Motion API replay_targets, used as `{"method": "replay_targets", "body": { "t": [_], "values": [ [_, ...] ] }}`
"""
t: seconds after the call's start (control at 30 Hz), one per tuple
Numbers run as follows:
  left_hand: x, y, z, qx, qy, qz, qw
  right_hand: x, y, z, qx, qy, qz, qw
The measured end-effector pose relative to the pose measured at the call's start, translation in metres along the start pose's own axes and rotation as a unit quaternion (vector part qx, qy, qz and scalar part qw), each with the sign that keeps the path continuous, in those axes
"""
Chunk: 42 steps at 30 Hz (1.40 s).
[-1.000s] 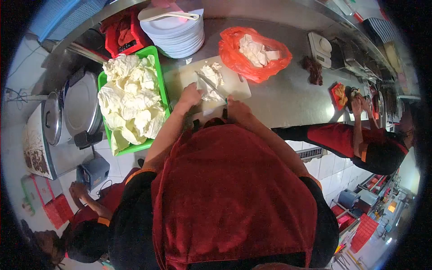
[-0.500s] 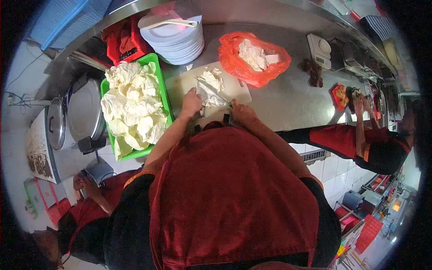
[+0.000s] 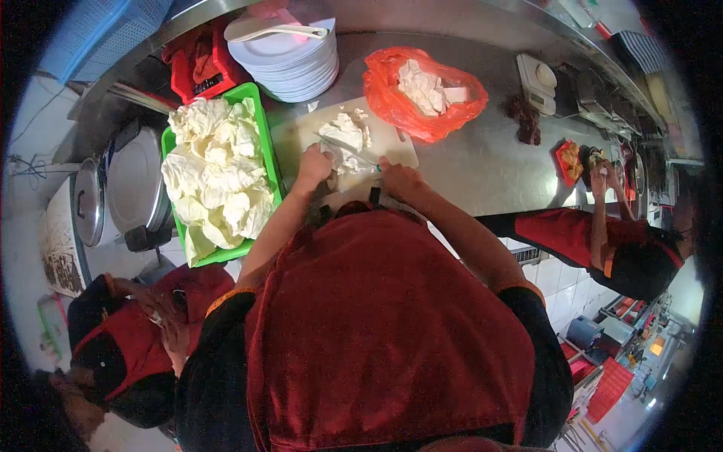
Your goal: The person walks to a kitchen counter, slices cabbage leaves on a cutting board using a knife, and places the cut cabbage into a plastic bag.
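Knife [image 3: 360,157] swung slightly over pale pieces [image 3: 343,133], right hand [image 3: 400,180] clamped on it, left hand [image 3: 315,165] grip unclear.

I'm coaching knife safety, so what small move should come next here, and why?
I'd probably draw the left hand back slightly before moving the knife: the right hand grips its handle, and the blade slants over the pale pieces on the board, its far end close to the left hand.

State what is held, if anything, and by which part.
The right hand holds a knife by its handle; whether the left hand grips anything cannot be told.
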<state>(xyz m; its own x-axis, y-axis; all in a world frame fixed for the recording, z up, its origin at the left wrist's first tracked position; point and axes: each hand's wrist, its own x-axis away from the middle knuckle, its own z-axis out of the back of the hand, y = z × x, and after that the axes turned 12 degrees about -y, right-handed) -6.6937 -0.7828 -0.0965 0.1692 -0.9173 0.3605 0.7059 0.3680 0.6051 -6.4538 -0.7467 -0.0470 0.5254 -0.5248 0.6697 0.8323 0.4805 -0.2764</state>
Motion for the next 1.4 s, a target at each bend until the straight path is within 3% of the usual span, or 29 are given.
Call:
{"method": "replay_targets", "body": {
  "t": [0.17,0.27,0.33,0.37,0.43,0.47,0.53,0.67,0.73,0.8,0.87,0.9,0.93,0.97,1.0,1.03,1.1,1.13,1.2,1.23,1.27,1.33,1.4],
  "values": [
    [0.007,0.002,0.017,0.014,-0.017,-0.033,0.999,-0.014,-0.003,-0.009,-0.068,0.017,0.026,0.997],
    [0.022,0.021,0.062,0.034,-0.071,0.004,0.997,-0.015,0.003,-0.01,-0.127,-0.012,0.041,0.991],
    [0.04,0.045,0.098,0.255,-0.145,0.033,0.956,-0.01,0.012,-0.019,-0.165,-0.032,0.06,0.984],
    [0.039,0.049,0.106,0.252,-0.141,0.031,0.957,-0.003,0.018,-0.031,-0.137,-0.009,0.088,0.987],
    [0.027,0.058,0.122,0.38,-0.159,-0.098,0.906,0.011,0.028,-0.038,-0.107,0.02,0.119,0.987],
    [0.023,0.069,0.127,0.377,-0.158,-0.101,0.907,0.018,0.034,-0.041,-0.143,0.015,0.128,0.981],
    [0.011,0.102,0.125,0.599,-0.169,-0.051,0.781,0.033,0.035,-0.045,-0.182,0.016,0.133,0.974],
    [-0.051,0.139,0.094,0.613,-0.231,-0.036,0.755,0.066,0.03,-0.04,-0.225,0.024,0.102,0.969],
    [-0.074,0.161,0.074,0.657,-0.255,-0.097,0.703,0.069,0.032,-0.042,-0.235,0.038,0.092,0.967],
    [-0.106,0.164,0.044,0.649,-0.234,-0.1,0.717,0.067,0.034,-0.05,-0.255,0.034,0.091,0.962],
    [-0.133,0.153,0.02,0.591,-0.276,0.035,0.757,0.069,0.033,-0.056,-0.257,0.042,0.086,0.962],
    [-0.157,0.126,0.01,0.466,-0.315,0.026,0.826,0.069,0.035,-0.056,-0.254,0.048,0.083,0.962],
    [-0.15,0.124,0.022,0.463,-0.318,0.024,0.827,0.068,0.039,-0.059,-0.256,0.052,0.082,0.962],
    [-0.131,0.123,0.038,0.323,-0.244,-0.055,0.913,0.066,0.043,-0.065,-0.242,0.065,0.082,0.965],
    [-0.117,0.116,0.05,0.17,-0.163,-0.133,0.963,0.065,0.045,-0.07,-0.23,0.078,0.084,0.966],
    [-0.113,0.098,0.057,0.164,-0.168,-0.129,0.963,0.066,0.046,-0.073,-0.238,0.078,0.084,0.964],
    [-0.105,0.061,0.064,0.092,-0.022,-0.186,0.978,0.073,0.047,-0.067,-0.283,0.104,0.113,0.947],
    [-0.098,0.049,0.063,0.094,-0.02,-0.176,0.98,0.078,0.049,-0.063,-0.283,0.095,0.118,0.947],
    [-0.081,0.027,0.062,-0.031,0.001,-0.231,0.972,0.083,0.057,-0.049,-0.3,0.07,0.088,0.947],
    [-0.085,0.013,0.054,0.066,-0.124,-0.175,0.975,0.081,0.067,-0.048,-0.268,0.117,0.131,0.947],
    [-0.074,0.01,0.049,0.073,-0.115,-0.165,0.977,0.081,0.08,-0.041,-0.26,0.108,0.139,0.949],
    [-0.051,0.014,0.033,-0.093,-0.073,-0.162,0.98,0.088,0.096,-0.021,-0.297,0.055,0.093,0.949],
    [-0.039,0.012,0.025,-0.063,-0.079,-0.161,0.982,0.104,0.09,0.008,-0.292,0.049,0.073,0.952]
  ]
}}
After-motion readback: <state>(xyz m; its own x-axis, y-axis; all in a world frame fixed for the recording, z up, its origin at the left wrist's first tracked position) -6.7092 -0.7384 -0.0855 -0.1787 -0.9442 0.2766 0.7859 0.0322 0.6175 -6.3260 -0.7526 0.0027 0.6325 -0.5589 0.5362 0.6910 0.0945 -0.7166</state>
